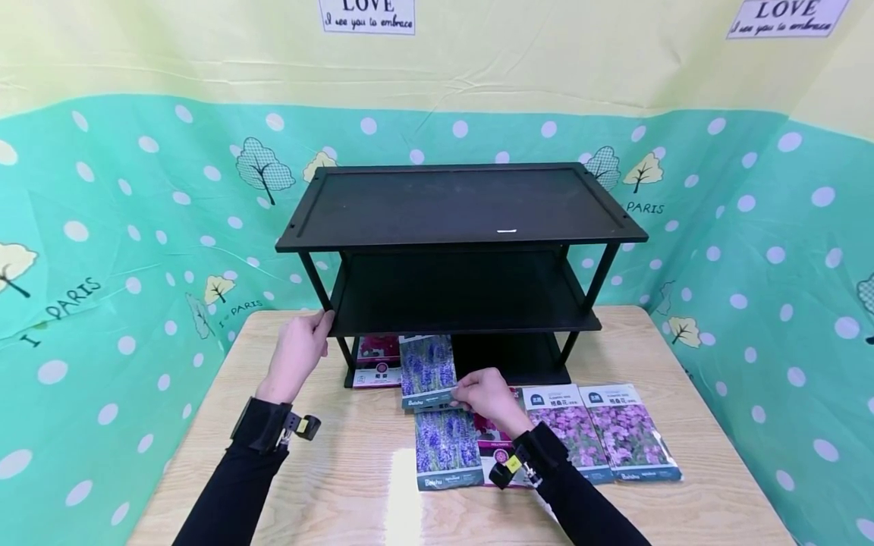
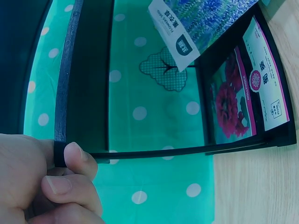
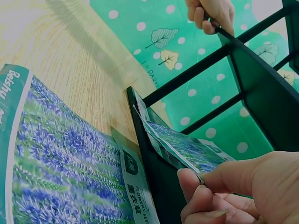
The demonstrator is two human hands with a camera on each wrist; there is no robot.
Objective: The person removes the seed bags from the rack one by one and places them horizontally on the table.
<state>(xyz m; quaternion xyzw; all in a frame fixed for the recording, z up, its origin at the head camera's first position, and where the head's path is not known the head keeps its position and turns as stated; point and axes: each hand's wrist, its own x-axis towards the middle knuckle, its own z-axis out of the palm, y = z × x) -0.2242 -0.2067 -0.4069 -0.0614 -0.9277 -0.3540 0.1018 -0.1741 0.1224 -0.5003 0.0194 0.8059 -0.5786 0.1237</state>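
Note:
My right hand (image 1: 490, 396) pinches the lower right corner of a lavender seed packet (image 1: 428, 369). That packet's far end is inside the bottom level of a black three-tier shelf (image 1: 471, 288); its near end sticks out over the front edge. A red-flower seed packet (image 1: 378, 362) lies on the bottom shelf at the left, beside it. With thumb and curled fingers, my left hand (image 1: 298, 350) grips the left front corner of the middle shelf; the left wrist view shows the thumb and fingers (image 2: 70, 191) around that corner.
On the wooden table (image 1: 328, 470) in front lie another lavender packet (image 1: 448, 447), a red-flower packet (image 1: 493, 440) partly under my right wrist, and two pink-flower packets (image 1: 567, 432), (image 1: 630, 432). A polka-dot cloth (image 1: 136, 326) hangs behind and at both sides.

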